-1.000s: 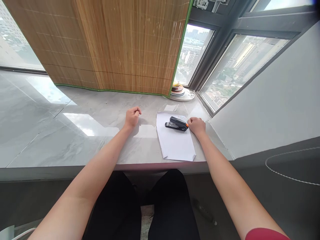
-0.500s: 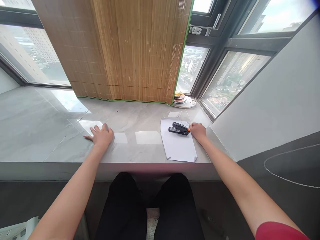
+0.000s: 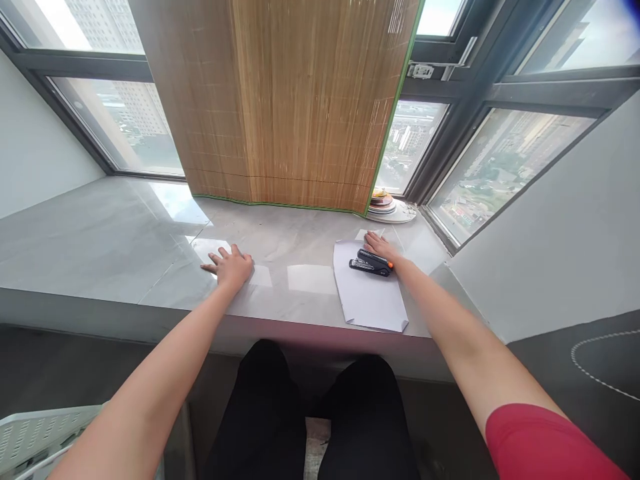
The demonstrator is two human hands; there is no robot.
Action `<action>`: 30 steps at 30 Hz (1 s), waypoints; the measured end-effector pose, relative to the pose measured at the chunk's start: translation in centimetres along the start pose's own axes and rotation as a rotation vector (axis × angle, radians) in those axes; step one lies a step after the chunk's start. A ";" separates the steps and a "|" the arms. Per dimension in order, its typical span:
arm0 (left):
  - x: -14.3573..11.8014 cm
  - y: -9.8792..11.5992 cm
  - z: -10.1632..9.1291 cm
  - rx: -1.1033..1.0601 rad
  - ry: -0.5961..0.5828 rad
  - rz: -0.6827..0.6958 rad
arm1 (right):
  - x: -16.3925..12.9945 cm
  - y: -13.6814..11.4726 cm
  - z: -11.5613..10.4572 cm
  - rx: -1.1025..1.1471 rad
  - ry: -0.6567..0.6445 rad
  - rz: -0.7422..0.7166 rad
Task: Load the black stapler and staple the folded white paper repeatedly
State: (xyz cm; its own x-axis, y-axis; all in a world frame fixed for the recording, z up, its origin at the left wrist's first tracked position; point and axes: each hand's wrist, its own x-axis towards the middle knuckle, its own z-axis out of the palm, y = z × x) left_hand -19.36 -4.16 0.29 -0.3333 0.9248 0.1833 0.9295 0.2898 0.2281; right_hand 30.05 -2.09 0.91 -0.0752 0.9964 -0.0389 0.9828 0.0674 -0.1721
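The stapler (image 3: 371, 263) lies on the paper (image 3: 370, 293) at the sill's two o'clock, right hand (image 3: 379, 245) flat just behind it, holding nothing, left hand (image 3: 231, 266) spread empty at ten o'clock; seemingly the reaching step, needing fingers closed round it.

Worktop (image 3: 100, 240): bare marble lying open across frame left and centre. Right of centre: paper sheet (image 3: 370, 293) and stapler (image 3: 371, 263) occupying space; stacked plates (image 3: 385, 205) blocking the far corner; bamboo blind (image 3: 300, 100) closing the back.

Sill (image 3: 125, 247) glossy grey marble-look stone, smooth, reflecting window light. Sheet (image 3: 370, 300) matt white paper. Stapler (image 3: 371, 263) black plastic, slight sheen, orange tip. Blind (image 3: 310, 100) matt woven bamboo, green cloth edging.
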 end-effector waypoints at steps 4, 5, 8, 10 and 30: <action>0.0 0.0 0.2 0.006 -0.002 0.006 | 1.3 -4.7 1.2 0.000 -0.033 -0.041; 0.0 0.1 0.1 0.007 -0.005 0.004 | 1.7 -6.3 1.5 0.002 -0.032 -0.051; -0.1 0.3 -0.1 0.004 -0.017 0.000 | 3.3 -11.6 2.6 0.014 -0.015 -0.087; -0.1 0.3 -0.3 -0.003 -0.025 -0.002 | 4.4 -15.1 3.2 0.029 -0.002 -0.116; -0.4 0.2 -0.5 -0.031 -0.010 0.016 | 1.6 -12.8 0.6 0.062 0.230 0.128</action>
State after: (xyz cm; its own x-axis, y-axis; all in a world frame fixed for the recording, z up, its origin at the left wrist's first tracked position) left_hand -19.12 -4.64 0.75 -0.3163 0.9318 0.1779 0.9295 0.2668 0.2547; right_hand 17.21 -1.35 2.45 0.0965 0.9825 0.1595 0.9691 -0.0562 -0.2400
